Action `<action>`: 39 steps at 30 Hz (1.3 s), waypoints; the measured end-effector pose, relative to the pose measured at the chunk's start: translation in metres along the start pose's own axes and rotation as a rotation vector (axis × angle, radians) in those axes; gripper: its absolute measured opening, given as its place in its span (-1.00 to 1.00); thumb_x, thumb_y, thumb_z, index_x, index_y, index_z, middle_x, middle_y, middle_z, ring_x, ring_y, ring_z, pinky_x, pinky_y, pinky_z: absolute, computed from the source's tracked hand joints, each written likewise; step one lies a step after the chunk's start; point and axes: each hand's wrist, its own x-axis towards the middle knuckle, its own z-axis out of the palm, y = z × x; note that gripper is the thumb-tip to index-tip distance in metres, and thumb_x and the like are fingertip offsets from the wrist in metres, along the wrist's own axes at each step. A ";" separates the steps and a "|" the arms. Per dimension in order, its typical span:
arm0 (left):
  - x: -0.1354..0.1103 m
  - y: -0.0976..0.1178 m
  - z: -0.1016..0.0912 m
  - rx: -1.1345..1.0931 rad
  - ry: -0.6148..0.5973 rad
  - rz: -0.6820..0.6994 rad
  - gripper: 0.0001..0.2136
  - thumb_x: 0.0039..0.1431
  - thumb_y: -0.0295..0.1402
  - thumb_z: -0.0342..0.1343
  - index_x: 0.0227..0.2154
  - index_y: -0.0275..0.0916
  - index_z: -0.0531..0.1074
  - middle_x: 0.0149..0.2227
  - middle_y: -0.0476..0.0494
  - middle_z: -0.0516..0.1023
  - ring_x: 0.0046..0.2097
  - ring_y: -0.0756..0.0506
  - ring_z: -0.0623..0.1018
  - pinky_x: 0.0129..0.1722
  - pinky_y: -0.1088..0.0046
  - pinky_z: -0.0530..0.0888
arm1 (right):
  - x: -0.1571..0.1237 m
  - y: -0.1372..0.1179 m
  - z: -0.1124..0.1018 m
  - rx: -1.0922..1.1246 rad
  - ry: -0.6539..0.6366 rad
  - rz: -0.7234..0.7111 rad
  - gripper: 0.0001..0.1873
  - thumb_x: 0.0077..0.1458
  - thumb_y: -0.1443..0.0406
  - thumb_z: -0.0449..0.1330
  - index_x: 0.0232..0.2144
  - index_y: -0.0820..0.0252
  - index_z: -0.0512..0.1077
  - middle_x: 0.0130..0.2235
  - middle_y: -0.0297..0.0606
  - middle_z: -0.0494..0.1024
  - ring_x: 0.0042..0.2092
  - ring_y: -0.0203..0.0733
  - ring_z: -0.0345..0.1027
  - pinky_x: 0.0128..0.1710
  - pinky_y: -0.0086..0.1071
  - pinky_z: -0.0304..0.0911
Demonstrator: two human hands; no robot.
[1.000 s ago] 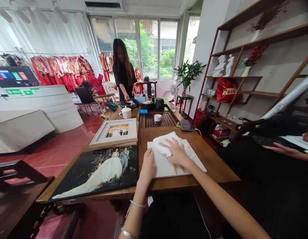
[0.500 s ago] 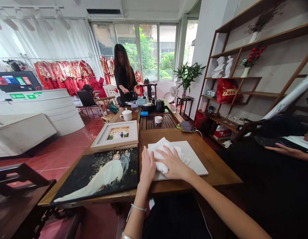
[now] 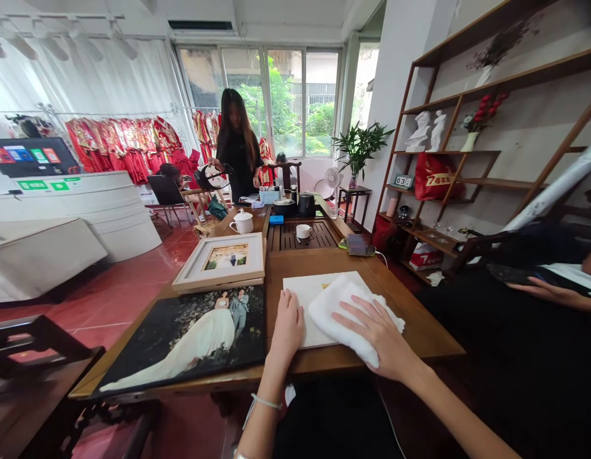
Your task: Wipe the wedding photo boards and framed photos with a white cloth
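Observation:
A flat white board [image 3: 302, 290] lies on the wooden table in front of me, a small gold-coloured mark showing near its far side. My left hand [image 3: 288, 326] grips its left edge, fingers close together. Over its right part, my right hand [image 3: 379, 331] holds a bunched white towel [image 3: 328, 309] pressed down, with the fingers spread across it. The towel hangs past the board's right and near edges and hides much of it. Left of the board lies a large wedding photo panel [image 3: 199, 338], its surface dark around a couple.
Behind the panel, a pale framed photo [image 3: 190, 271] rests on another frame. A lidded white mug [image 3: 241, 221], a cup [image 3: 303, 231] on a slatted tea tray [image 3: 319, 242] and a phone [image 3: 357, 245] with a cable stand farther back. Another person [image 3: 238, 153] stands behind the table.
My right hand has moved the towel right and toward me, uncovering the board's left part. My left hand has come off the towel's side onto the board's edge. The standing person now lifts a dark item.

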 end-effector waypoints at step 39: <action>0.004 -0.015 0.001 0.009 -0.013 0.077 -0.66 0.20 -0.45 -0.10 -0.01 -0.28 0.42 0.22 -0.42 0.32 0.34 -0.31 0.17 0.30 -0.08 0.14 | 0.008 0.042 0.005 0.010 0.048 0.294 -0.36 0.06 0.30 0.10 0.23 -0.04 0.27 0.15 -0.14 0.38 0.22 0.14 0.06 0.22 0.15 -0.12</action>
